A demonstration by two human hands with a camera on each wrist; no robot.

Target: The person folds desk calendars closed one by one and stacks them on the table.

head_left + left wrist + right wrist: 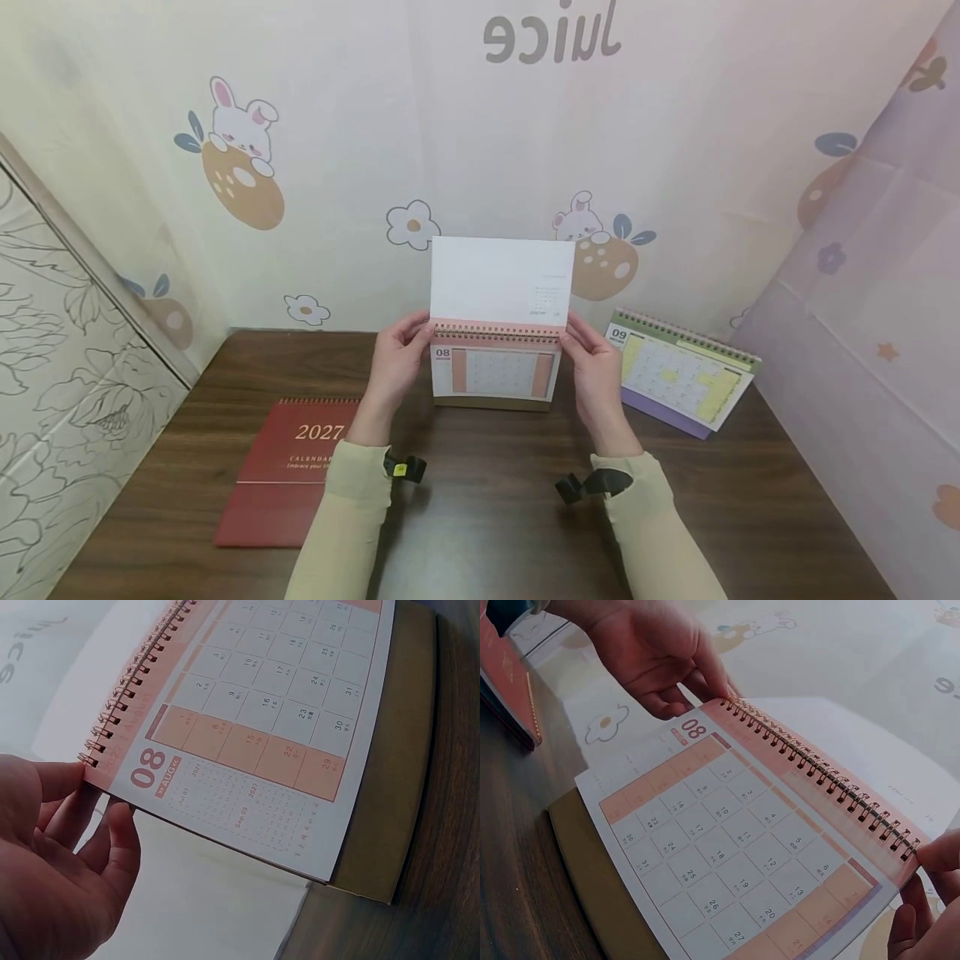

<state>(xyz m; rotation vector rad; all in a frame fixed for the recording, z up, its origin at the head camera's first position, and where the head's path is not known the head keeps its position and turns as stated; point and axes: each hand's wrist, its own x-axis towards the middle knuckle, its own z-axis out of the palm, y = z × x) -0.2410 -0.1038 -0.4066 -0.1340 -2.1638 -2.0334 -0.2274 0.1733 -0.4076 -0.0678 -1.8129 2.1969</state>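
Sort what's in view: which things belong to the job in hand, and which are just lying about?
In the job:
pink calendar
left hand, holding one side
right hand, holding the other

Seemingly lying about:
red calendar
green calendar

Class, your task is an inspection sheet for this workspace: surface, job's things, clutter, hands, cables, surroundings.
Surface: brown wood-grain table.
Job's things: 08 calendar, August page facing the person, white leaf raised above the spiral binding.
Clutter: red calendar at left, 09 calendar at right.
Hands: left hand and right hand grip the 08 calendar's opposite sides, near the binding.
Cables: nothing seen.
Surroundings: backdrop printed with rabbits and flowers.
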